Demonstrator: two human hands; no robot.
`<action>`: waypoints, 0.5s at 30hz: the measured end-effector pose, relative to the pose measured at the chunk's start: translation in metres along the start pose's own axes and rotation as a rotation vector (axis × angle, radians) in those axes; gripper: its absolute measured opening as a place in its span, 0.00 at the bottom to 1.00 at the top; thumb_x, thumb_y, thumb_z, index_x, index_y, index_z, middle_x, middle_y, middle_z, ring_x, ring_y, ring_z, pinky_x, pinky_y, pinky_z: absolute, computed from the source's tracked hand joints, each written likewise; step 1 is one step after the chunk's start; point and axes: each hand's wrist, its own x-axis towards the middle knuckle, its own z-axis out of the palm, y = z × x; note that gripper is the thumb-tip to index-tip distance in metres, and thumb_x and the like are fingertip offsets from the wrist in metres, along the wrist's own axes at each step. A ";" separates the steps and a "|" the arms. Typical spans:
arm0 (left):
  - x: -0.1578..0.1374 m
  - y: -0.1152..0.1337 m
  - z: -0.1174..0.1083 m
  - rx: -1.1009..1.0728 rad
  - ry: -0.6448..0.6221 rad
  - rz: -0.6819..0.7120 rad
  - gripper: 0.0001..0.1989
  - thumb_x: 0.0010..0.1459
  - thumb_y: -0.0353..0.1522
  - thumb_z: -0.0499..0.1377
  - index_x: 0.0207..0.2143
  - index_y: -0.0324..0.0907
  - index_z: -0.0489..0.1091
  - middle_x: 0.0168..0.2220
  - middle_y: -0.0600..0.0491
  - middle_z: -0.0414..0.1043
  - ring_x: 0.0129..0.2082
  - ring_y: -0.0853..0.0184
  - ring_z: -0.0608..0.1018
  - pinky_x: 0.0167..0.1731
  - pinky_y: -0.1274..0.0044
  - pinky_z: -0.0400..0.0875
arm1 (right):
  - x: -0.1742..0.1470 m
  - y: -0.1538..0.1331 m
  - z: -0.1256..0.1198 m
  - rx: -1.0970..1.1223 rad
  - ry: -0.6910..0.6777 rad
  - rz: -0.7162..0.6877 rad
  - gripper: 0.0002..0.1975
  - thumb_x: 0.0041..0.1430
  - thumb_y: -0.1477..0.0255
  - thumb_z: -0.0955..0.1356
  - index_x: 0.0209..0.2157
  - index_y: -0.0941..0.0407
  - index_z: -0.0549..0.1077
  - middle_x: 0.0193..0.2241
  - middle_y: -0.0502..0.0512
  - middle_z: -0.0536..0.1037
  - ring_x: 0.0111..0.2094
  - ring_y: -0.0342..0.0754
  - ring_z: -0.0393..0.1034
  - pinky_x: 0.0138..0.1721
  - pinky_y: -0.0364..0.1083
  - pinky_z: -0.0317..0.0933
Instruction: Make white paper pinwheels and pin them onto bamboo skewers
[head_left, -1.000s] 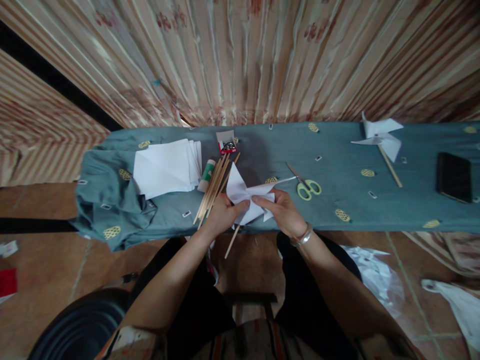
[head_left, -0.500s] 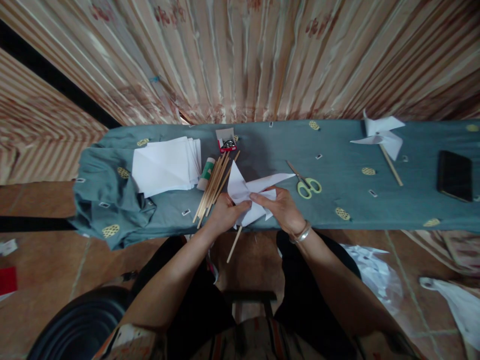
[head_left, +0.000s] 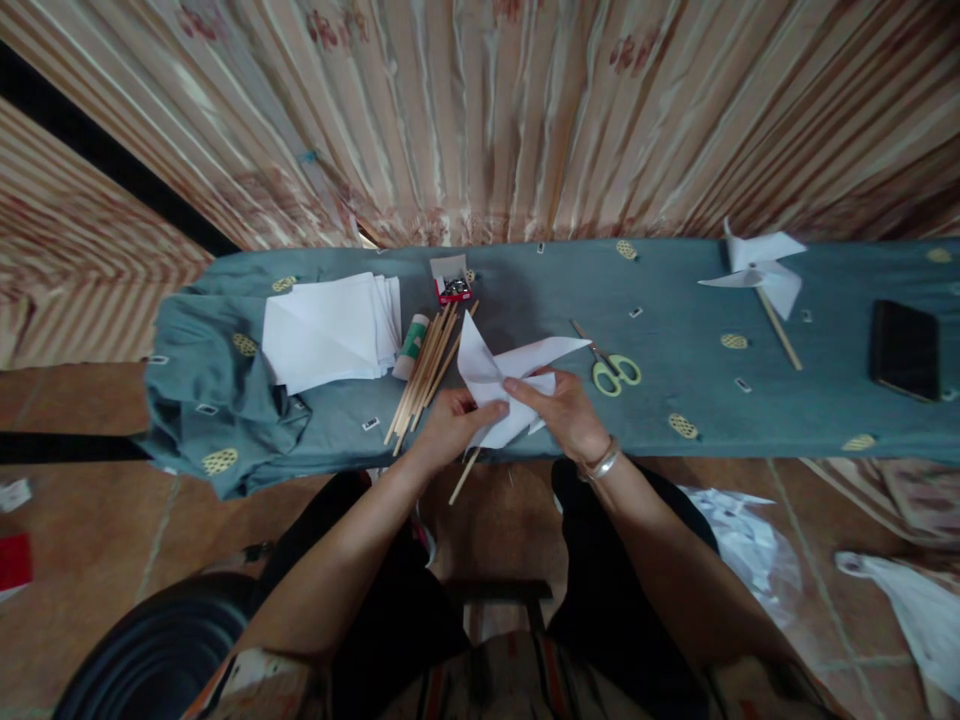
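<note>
Between my two hands is a white paper pinwheel (head_left: 517, 362), held above the table's near edge. Its wooden stick (head_left: 464, 478) slants down below the paper. My left hand (head_left: 455, 425) is closed on the pinwheel's lower left side, thumb near the middle. My right hand (head_left: 562, 410) grips it from the right, thumb pressed close to the centre. The fingers behind the paper are hidden. Left of the pinwheel lies a bundle of wooden sticks (head_left: 427, 375); green-handled scissors (head_left: 616, 374) rest to its right.
A stack of white paper (head_left: 322, 335), a green-and-white glue stick (head_left: 411, 347) and an open box of small metal pins (head_left: 452, 285) are on the green tablecloth (head_left: 555, 290). Farther right lie another pinwheel (head_left: 765, 270) and a black phone (head_left: 905, 350). A dark round stool (head_left: 161, 650) stands lower left.
The pinwheel has tilted a little in my hands, and its stick's lower end has shifted slightly up and left. Both hands keep their hold.
</note>
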 end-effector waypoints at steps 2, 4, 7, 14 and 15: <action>-0.003 0.001 0.001 -0.045 -0.046 -0.064 0.24 0.37 0.45 0.72 0.31 0.34 0.77 0.26 0.50 0.77 0.26 0.67 0.76 0.29 0.76 0.70 | 0.002 -0.003 -0.004 0.058 0.024 0.017 0.20 0.36 0.55 0.78 0.23 0.56 0.72 0.19 0.48 0.74 0.20 0.42 0.64 0.23 0.44 0.58; -0.007 0.002 0.002 -0.117 -0.089 -0.094 0.28 0.38 0.51 0.69 0.29 0.34 0.76 0.24 0.49 0.76 0.24 0.67 0.76 0.27 0.76 0.70 | 0.004 -0.006 -0.010 0.095 0.045 0.010 0.21 0.36 0.55 0.78 0.23 0.55 0.72 0.20 0.48 0.74 0.20 0.42 0.63 0.22 0.43 0.57; -0.012 0.003 0.005 -0.245 -0.128 -0.142 0.31 0.44 0.56 0.62 0.28 0.34 0.75 0.20 0.47 0.74 0.20 0.67 0.74 0.21 0.77 0.68 | 0.005 -0.010 -0.015 0.093 0.059 -0.008 0.21 0.37 0.55 0.78 0.23 0.55 0.72 0.20 0.49 0.74 0.21 0.42 0.63 0.22 0.43 0.57; -0.017 -0.009 0.017 -0.217 -0.111 -0.107 0.16 0.41 0.42 0.65 0.20 0.36 0.72 0.12 0.58 0.59 0.13 0.78 0.54 0.17 0.80 0.42 | 0.004 -0.010 -0.012 0.018 0.046 -0.043 0.21 0.39 0.54 0.77 0.21 0.54 0.70 0.17 0.47 0.70 0.20 0.42 0.61 0.22 0.44 0.56; -0.018 -0.011 0.017 -0.194 -0.108 -0.100 0.16 0.42 0.42 0.64 0.19 0.37 0.72 0.11 0.59 0.56 0.13 0.78 0.53 0.17 0.79 0.41 | 0.004 -0.010 -0.012 0.004 0.046 -0.046 0.21 0.39 0.54 0.77 0.21 0.54 0.70 0.17 0.47 0.69 0.19 0.42 0.60 0.22 0.44 0.56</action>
